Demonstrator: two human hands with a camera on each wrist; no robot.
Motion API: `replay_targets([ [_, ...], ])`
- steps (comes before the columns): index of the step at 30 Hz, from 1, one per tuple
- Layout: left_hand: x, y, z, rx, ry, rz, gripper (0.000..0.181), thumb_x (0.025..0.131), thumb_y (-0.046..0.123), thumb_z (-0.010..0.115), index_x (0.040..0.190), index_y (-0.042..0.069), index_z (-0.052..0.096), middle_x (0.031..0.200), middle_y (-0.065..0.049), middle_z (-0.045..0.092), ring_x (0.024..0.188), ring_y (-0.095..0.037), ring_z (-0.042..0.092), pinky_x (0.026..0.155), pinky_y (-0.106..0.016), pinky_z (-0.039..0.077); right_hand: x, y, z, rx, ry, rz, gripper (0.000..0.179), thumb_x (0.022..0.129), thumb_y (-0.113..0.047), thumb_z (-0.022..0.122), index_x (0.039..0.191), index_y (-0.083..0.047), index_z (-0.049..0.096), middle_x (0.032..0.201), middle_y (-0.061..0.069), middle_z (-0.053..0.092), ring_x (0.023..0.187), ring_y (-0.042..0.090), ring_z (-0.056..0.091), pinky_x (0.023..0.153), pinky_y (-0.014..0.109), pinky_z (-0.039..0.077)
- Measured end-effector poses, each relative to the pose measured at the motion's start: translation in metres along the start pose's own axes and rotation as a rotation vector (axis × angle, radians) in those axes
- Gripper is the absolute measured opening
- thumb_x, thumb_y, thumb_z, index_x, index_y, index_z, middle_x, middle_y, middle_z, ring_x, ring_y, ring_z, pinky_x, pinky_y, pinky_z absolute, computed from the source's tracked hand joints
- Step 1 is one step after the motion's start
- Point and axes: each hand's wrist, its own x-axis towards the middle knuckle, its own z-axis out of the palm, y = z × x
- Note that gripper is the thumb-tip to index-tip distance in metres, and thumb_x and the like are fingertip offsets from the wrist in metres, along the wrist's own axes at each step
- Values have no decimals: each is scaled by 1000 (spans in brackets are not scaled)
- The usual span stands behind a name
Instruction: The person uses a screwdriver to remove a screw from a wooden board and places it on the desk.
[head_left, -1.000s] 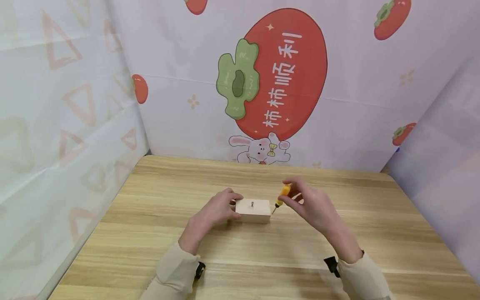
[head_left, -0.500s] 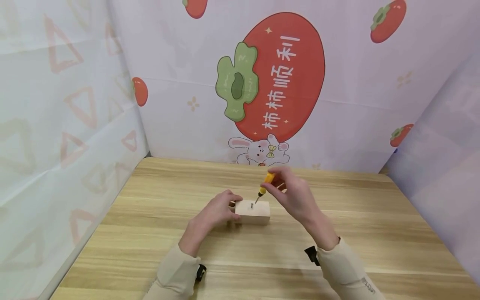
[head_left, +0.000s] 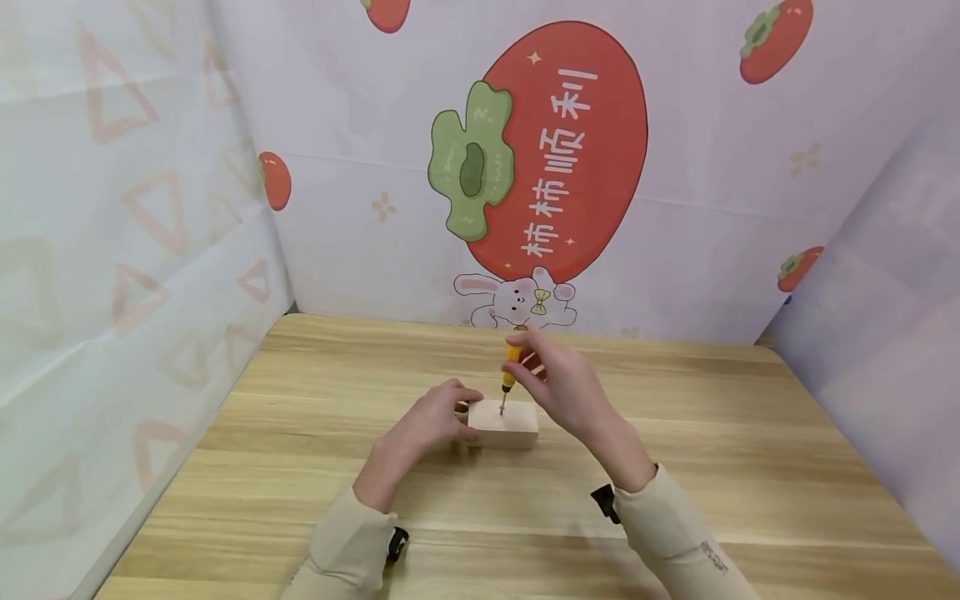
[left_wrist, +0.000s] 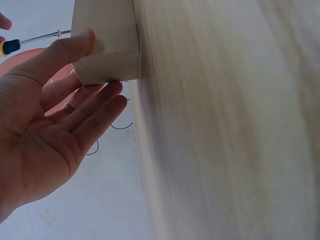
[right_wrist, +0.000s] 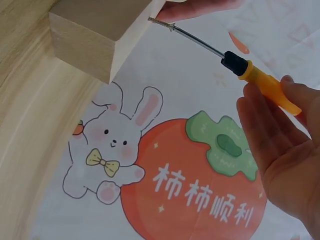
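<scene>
A pale wooden block (head_left: 508,423) lies flat on the table, with a screw (right_wrist: 161,23) standing upright in its top face. My left hand (head_left: 427,421) grips the block's left end between thumb and fingers; the left wrist view shows the thumb on the block's (left_wrist: 106,25) upper face edge. Pinched by its yellow handle, a screwdriver (head_left: 512,367) is in my right hand (head_left: 564,383), held nearly upright. The screwdriver's (right_wrist: 200,41) tip meets the screw head in the right wrist view. Part of the screw is above the wood.
The wood-grain table (head_left: 637,467) spreads around the block. A printed cloth wall (head_left: 360,250) with a persimmon and a rabbit closes off the back, and cloth sheets stand at the left (head_left: 97,333) and right (head_left: 892,275).
My right hand has carried the screwdriver left, from beside the block's right end onto the screw head, turning it more upright. The left hand and the block stay in place.
</scene>
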Motion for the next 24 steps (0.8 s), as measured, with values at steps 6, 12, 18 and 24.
replay_targets([
  [6, 2, -1, 0, 8, -2, 7, 55, 77, 16, 85, 128, 5, 66, 111, -5, 61, 113, -28, 65, 99, -43, 54, 5, -8, 2, -14, 26, 109, 32, 85, -20, 78, 110, -9, 61, 81, 0, 72, 72, 13, 72, 62, 27, 60],
  [12, 3, -4, 1, -5, -7, -3, 55, 77, 17, 85, 127, 7, 66, 111, -4, 61, 114, -27, 65, 100, -42, 54, 6, -10, 3, 57, 35, 61, 26, 85, -15, 78, 106, -9, 64, 80, 1, 72, 70, 12, 71, 65, 24, 61],
  [18, 3, -4, -1, -21, -16, -18, 54, 77, 17, 85, 128, 8, 66, 112, -3, 61, 115, -27, 65, 100, -42, 54, 8, -3, 0, 153, -17, 25, 20, 86, -13, 77, 102, -9, 66, 82, 0, 72, 70, 10, 69, 66, 23, 60],
  [24, 5, -4, -1, -32, -24, -19, 55, 77, 15, 84, 128, 8, 66, 112, -3, 61, 114, -26, 65, 100, -41, 54, 15, 15, -11, 356, -135, -31, 16, 85, -5, 76, 100, -7, 70, 86, 4, 71, 72, 15, 69, 67, 25, 60],
])
